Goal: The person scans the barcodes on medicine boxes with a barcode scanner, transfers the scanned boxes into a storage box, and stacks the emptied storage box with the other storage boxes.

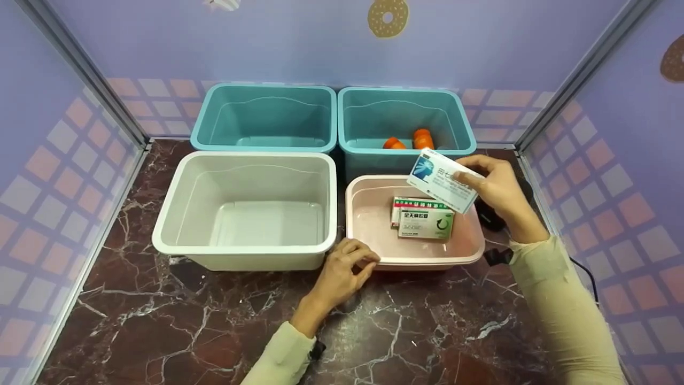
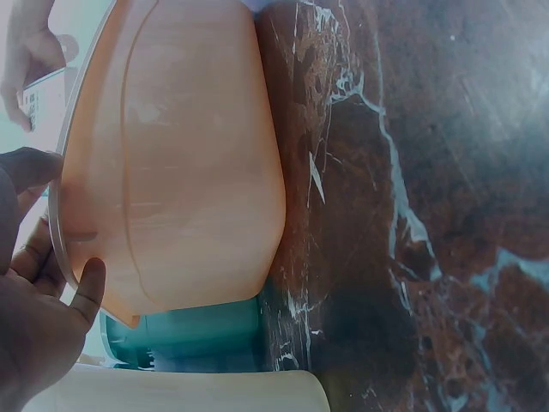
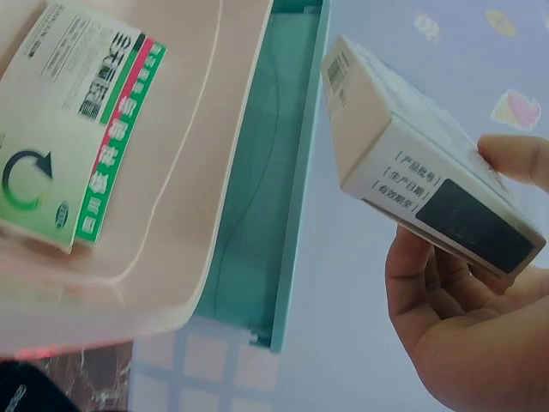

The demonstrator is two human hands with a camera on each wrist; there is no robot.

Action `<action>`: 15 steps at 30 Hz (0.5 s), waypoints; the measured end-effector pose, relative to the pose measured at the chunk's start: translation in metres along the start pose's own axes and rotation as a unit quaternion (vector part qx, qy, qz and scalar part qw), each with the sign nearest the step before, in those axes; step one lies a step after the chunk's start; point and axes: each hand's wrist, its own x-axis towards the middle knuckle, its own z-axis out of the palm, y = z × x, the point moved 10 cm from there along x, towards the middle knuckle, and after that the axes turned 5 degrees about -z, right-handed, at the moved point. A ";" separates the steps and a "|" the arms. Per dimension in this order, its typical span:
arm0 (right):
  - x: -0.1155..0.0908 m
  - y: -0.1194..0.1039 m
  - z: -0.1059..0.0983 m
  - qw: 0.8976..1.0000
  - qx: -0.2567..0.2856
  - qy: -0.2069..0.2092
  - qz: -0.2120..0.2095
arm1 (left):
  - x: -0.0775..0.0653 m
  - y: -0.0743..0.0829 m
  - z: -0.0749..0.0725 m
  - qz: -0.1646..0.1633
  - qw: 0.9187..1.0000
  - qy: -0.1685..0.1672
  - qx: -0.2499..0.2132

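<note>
My right hand [image 1: 494,184] holds a white medicine box [image 1: 441,179] with a blue picture, tilted above the right part of the pink bin [image 1: 363,224]. The right wrist view shows the printed end of this medicine box [image 3: 446,206], with the thumb above and the fingers curled below. My left hand [image 1: 344,270] grips the front left rim of the pink bin, its fingers around the edge in the left wrist view. Inside that bin lie two medicine boxes: a green and white one [image 1: 425,223] on top, overlapping another with a red and green band [image 1: 396,203].
A white bin [image 1: 246,250] stands left of the pink one. Behind are two teal bins, the left teal bin [image 1: 262,148] and the right teal bin [image 1: 406,152], which holds orange-capped bottles [image 1: 422,139]. Purple panels [image 1: 299,43] enclose the marbled table [image 1: 214,321].
</note>
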 end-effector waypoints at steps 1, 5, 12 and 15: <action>0.001 -0.002 0.002 1.000 -0.001 0.001 0.000 | 0.000 0.000 0.000 -0.001 1.000 0.000 -0.001; 0.005 -0.012 0.010 1.000 -0.015 0.003 0.000 | 0.000 -0.001 0.000 -0.004 1.000 -0.001 -0.002; 0.014 -0.024 0.021 0.999 -0.034 0.009 -0.007 | 0.000 0.000 -0.001 -0.002 1.000 0.001 -0.001; 0.017 -0.027 0.027 1.000 -0.027 0.011 -0.008 | 0.000 0.000 -0.001 0.000 1.000 0.002 0.000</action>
